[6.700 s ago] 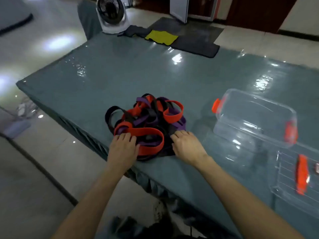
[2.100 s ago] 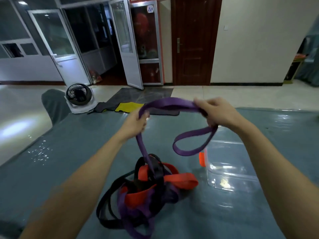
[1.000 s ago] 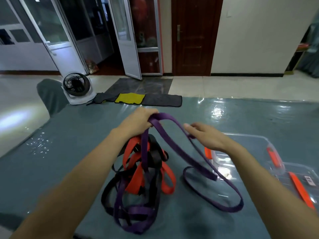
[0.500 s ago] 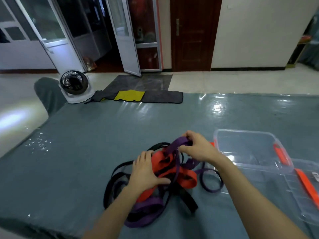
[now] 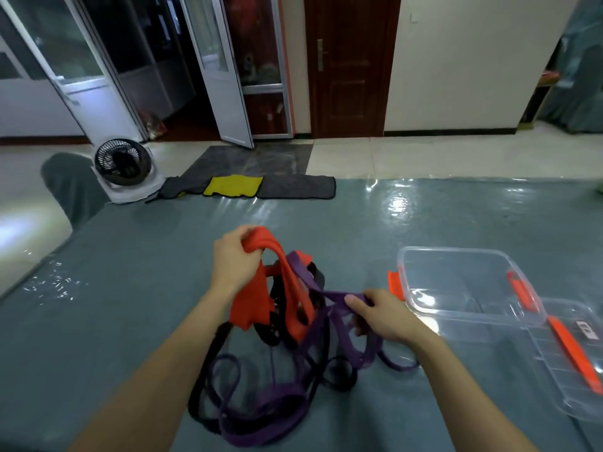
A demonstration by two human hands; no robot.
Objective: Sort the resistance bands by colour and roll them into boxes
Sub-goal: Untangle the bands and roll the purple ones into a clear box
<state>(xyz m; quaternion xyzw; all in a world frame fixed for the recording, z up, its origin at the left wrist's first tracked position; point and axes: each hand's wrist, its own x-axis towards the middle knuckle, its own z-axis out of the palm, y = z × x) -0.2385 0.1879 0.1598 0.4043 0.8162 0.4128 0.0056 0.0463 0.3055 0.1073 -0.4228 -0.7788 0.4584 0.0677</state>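
Currently: sorting, by my reading at its start. The colours are knotted together, nothing is rolled, and no band shows in the box.
Tangle: lies on the bench near its front edge, between the two forearms. Black loops and purple ones sprawl flat, and the orange ones rise out of the heap.
Right hand: low over the bench, knuckles up, thumb and fingers pinching a purple band. The strand runs taut from the pinch back into the knot.
Left hand: higher and farther out, clenched round the top of an orange band, which hangs from the fist in a long loop. Whether the purple strand threads through that loop, I cannot tell.
Next move: probably parting the hands to see which band slips free. A hard pull may tighten the knot, so slack should be fed from the heap.
Box: clear with orange clips, open, just right of the tangle. Its lid lies beside it, nearer the front.
Beyond: a yellow cloth among grey ones at the bench's far edge, and a fan on the floor.
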